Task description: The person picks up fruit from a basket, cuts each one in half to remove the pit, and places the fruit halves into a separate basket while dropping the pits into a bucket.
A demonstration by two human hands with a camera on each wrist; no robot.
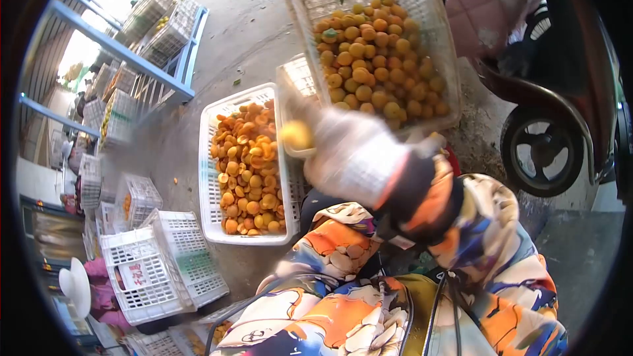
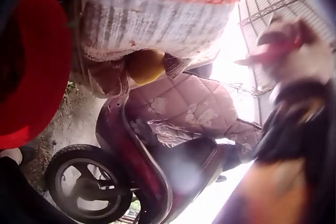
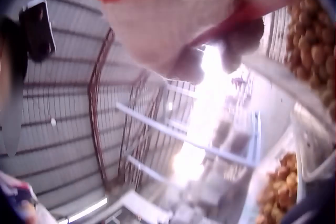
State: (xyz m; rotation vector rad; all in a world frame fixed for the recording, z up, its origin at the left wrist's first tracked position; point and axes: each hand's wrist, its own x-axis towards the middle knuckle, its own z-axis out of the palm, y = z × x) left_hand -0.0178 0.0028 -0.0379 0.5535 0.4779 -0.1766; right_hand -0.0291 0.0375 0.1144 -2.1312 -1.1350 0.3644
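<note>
In the left wrist view my left hand [image 2: 157, 24], in a ribbed white work glove, holds a whole apricot [image 2: 146, 67] between brown-stained fingertips. Across from it, my gloved right hand [image 2: 302, 50] grips a narrow red tool [image 2: 273, 53] with a pointed tip; motion blur hides its exact kind. That red tool [image 3: 236, 19] also runs along the fingers in the right wrist view. From the head, a blurred gloved hand [image 1: 356, 155] passes over a crate of whole apricots [image 1: 300, 0] and a white crate of apricot halves [image 1: 206, 158], with a yellow-orange apricot [image 1: 297, 135] beside it.
A scooter with a black wheel [image 1: 542, 148] and a pink quilted cover [image 1: 484, 10] stands at the right. Stacked white crates [image 1: 142, 277] are at lower left, near a person in a white hat [image 1: 74, 288]. A large red object [image 2: 39, 66] is close to my left wrist.
</note>
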